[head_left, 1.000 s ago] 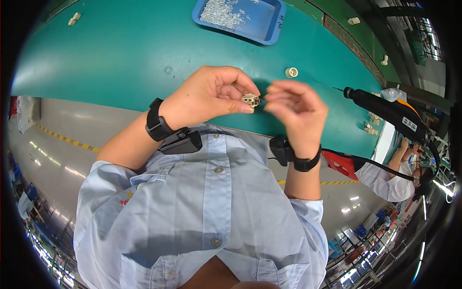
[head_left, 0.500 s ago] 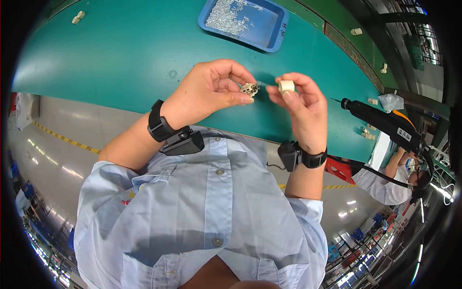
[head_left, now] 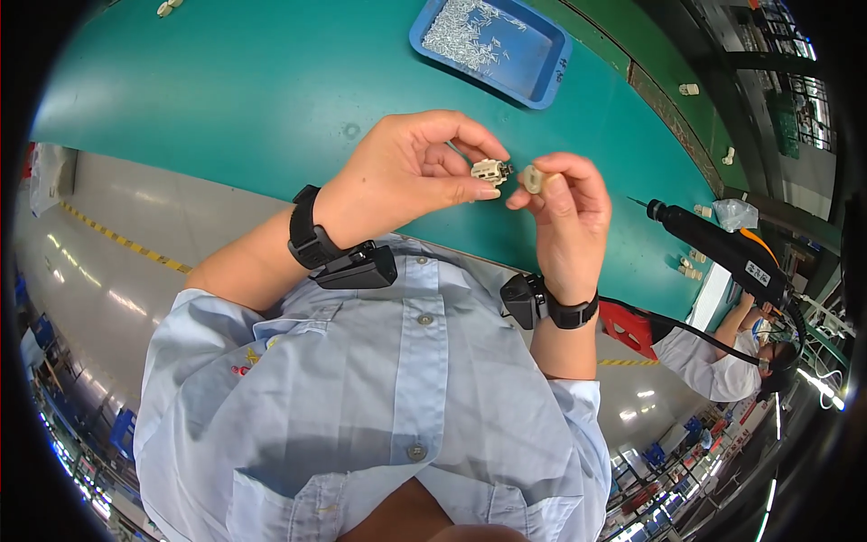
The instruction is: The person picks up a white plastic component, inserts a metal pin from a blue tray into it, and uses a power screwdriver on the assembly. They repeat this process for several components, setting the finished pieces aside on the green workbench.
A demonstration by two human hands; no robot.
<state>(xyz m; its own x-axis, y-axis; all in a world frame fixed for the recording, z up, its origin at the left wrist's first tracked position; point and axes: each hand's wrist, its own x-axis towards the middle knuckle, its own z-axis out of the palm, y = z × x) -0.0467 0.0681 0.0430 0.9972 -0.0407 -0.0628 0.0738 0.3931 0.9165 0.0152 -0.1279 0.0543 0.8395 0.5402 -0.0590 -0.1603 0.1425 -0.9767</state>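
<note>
"Two hands up above the green table [head_left: 226, 113], and the left hand [head_left: 397, 172] has a small cream plug [head_left: 489, 172] pinched between thumb and fingers!"

"And the right hand [head_left: 578, 212]?"

"Closed on a cream cap [head_left: 533, 180], thumb against it, just beside the plug. Not touching: there's a gap between the plug's dark end and the cap!"

"Any writing about?"

"Dark marks [head_left: 563, 70] on the right rim of the blue tray [head_left: 549, 90], the one with silvery bits [head_left: 461, 36] heaped inside. Too small to read."

"That black screwdriver [head_left: 709, 242] over to the right?"

"A pale label [head_left: 758, 274] on its side, dark characters, blurry from here. And coloured stitching [head_left: 246, 363] near the blue shirt's [head_left: 352, 388] pocket!"
</note>
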